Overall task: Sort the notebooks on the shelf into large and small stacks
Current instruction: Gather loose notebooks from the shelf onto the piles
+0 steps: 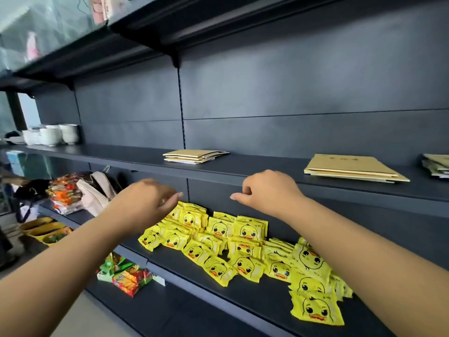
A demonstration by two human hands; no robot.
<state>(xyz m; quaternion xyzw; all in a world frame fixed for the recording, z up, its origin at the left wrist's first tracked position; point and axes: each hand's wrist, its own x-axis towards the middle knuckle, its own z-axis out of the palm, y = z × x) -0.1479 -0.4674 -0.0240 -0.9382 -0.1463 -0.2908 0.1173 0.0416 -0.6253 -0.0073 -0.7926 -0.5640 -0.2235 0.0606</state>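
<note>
On the dark middle shelf [243, 164] lies a small stack of tan kraft-cover notebooks [194, 155], slightly fanned. Further right on that shelf rests a stack of larger tan notebooks [354, 167]. At the far right edge a third pile of greenish notebooks [437, 164] is cut off by the frame. My left hand [148, 203] and my right hand [267, 190] hover in front of the shelf's front edge, below the small stack. Both hold nothing, with fingers loosely curled and index fingers pointing toward each other.
Yellow duck-print packets [243, 242] cover the lower shelf beneath my hands. White cups [53, 135] stand at the left end of the middle shelf. A beige bag [97, 190] and orange snack packs [64, 193] sit lower left; green and red boxes [126, 276] lie below.
</note>
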